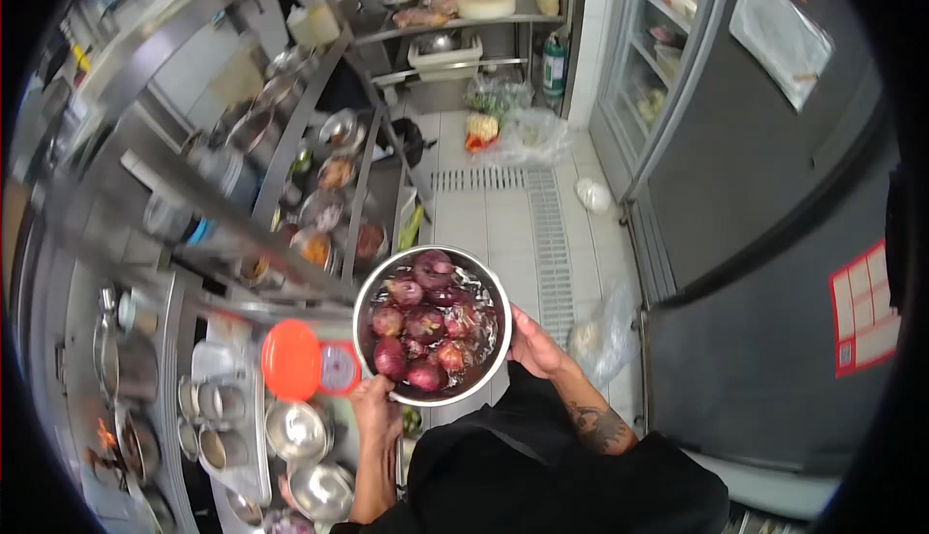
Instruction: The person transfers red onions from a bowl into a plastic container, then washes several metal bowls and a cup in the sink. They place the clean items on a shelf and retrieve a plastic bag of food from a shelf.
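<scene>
The metal bowl [506,321] is in both hands, in front of the person's black clothing [571,466] and above the tiled floor [463,220]; it contains red onions [424,322] in liquid. The left hand [374,400] grips the near-left rim, and the right hand [538,344] supports the right side. An orange-red lid [291,360] lies left of the bowl, near the left hand.
</scene>
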Demonstrator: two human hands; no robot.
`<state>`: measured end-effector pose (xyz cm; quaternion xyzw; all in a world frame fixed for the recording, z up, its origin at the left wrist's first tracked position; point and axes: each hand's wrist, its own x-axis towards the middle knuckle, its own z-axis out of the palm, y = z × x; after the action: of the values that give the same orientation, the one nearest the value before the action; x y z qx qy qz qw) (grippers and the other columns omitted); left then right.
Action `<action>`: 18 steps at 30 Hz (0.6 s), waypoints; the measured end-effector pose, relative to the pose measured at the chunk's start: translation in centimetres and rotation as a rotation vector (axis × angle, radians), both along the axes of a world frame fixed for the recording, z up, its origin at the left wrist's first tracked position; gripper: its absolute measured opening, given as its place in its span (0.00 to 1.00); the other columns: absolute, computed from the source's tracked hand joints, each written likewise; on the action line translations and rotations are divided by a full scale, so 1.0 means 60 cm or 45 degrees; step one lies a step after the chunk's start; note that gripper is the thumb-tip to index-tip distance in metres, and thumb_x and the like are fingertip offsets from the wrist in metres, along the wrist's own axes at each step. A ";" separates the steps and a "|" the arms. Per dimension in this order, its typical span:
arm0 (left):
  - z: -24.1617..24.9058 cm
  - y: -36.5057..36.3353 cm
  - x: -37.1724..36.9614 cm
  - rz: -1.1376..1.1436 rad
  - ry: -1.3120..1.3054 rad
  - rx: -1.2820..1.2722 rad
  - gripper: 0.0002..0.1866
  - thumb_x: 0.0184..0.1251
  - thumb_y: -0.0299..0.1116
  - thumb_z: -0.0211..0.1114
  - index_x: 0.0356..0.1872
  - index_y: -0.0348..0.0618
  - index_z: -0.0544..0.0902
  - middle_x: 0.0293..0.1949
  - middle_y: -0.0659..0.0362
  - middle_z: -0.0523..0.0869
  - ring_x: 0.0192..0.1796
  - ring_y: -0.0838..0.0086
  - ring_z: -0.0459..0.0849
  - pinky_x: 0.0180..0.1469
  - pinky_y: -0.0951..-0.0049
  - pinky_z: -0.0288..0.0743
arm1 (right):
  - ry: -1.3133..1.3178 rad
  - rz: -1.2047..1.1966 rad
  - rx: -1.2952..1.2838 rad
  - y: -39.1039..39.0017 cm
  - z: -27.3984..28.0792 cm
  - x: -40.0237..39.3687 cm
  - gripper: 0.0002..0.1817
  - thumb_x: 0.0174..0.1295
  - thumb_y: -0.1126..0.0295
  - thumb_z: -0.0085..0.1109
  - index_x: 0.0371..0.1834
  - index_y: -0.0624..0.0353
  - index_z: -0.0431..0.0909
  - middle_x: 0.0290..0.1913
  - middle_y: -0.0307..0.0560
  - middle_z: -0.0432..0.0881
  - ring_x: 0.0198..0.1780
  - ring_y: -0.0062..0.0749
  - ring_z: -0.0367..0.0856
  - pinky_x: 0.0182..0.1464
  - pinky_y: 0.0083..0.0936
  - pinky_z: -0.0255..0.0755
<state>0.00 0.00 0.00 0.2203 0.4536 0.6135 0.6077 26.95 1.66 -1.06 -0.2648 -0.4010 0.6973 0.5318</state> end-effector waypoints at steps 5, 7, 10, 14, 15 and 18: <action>-0.079 0.143 0.102 -0.233 0.224 -0.350 0.07 0.56 0.21 0.59 0.20 0.41 0.77 0.21 0.62 0.80 0.21 0.78 0.78 0.26 0.73 0.78 | 0.169 -0.042 -0.654 0.087 -0.107 0.082 0.37 0.62 0.69 0.52 0.73 0.53 0.47 0.65 0.52 0.64 0.59 0.44 0.74 0.50 0.53 0.79; -0.067 0.290 0.188 -0.271 0.235 -0.279 0.06 0.56 0.22 0.58 0.21 0.40 0.77 0.21 0.60 0.80 0.20 0.73 0.81 0.27 0.66 0.83 | 0.177 -0.129 -0.633 0.222 -0.084 0.166 0.34 0.53 0.78 0.46 0.67 0.59 0.54 0.56 0.53 0.72 0.49 0.42 0.80 0.46 0.50 0.82; -0.047 0.471 0.319 -0.432 0.218 -0.134 0.05 0.59 0.23 0.58 0.25 0.40 0.79 0.25 0.61 0.81 0.25 0.74 0.83 0.30 0.68 0.83 | 0.004 -0.398 -0.563 0.373 -0.039 0.285 0.30 0.48 0.82 0.44 0.61 0.64 0.62 0.49 0.53 0.77 0.46 0.40 0.82 0.47 0.42 0.82; -0.069 0.706 0.413 -0.727 0.406 -0.016 0.07 0.64 0.30 0.59 0.37 0.38 0.83 0.31 0.64 0.83 0.32 0.79 0.83 0.35 0.75 0.81 | 0.125 -0.634 -0.490 0.556 -0.064 0.358 0.26 0.45 0.83 0.44 0.54 0.67 0.69 0.45 0.51 0.79 0.43 0.37 0.82 0.46 0.36 0.81; -0.071 0.766 0.428 -0.810 0.397 0.022 0.09 0.65 0.31 0.60 0.39 0.38 0.83 0.33 0.64 0.84 0.34 0.79 0.83 0.37 0.75 0.80 | 0.175 -0.664 -0.456 0.601 -0.074 0.373 0.25 0.44 0.83 0.44 0.52 0.67 0.70 0.43 0.51 0.80 0.43 0.37 0.82 0.46 0.35 0.80; -0.071 0.933 0.487 -0.997 0.351 0.044 0.08 0.67 0.33 0.60 0.40 0.39 0.82 0.35 0.64 0.83 0.37 0.79 0.82 0.41 0.74 0.79 | 0.207 -0.914 -0.556 0.731 -0.105 0.425 0.24 0.42 0.84 0.44 0.47 0.66 0.71 0.40 0.47 0.78 0.38 0.35 0.80 0.42 0.30 0.78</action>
<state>29.21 55.96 -4.28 0.4666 0.4021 0.3082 0.7249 52.44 45.51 -7.33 -0.4382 -0.0830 0.5550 0.7022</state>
